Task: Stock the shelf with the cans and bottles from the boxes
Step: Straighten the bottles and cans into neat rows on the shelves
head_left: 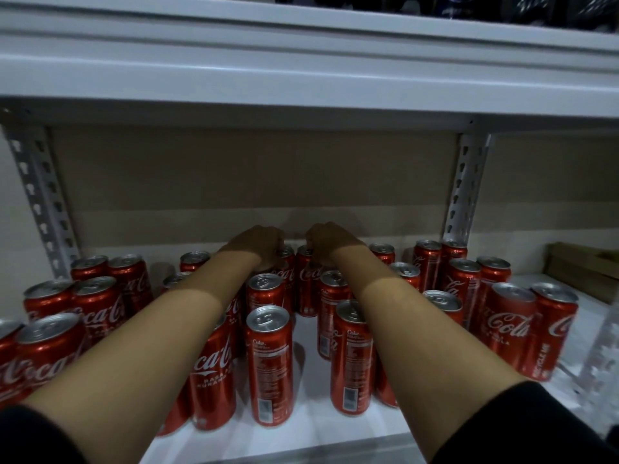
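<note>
Two red cola cans stood upright at the back of the white shelf, side by side and nearly touching: the left back can sat under the left hand, whose fingers curled down over its top, and the right back can sat under the right hand, gripped the same way from above. Both forearms reached in over the middle rows of cans, which stood upright in lines running front to back. More cans clustered at far left and far right. A slotted metal upright rose behind the right group, and a cardboard box lay beyond it.
</note>
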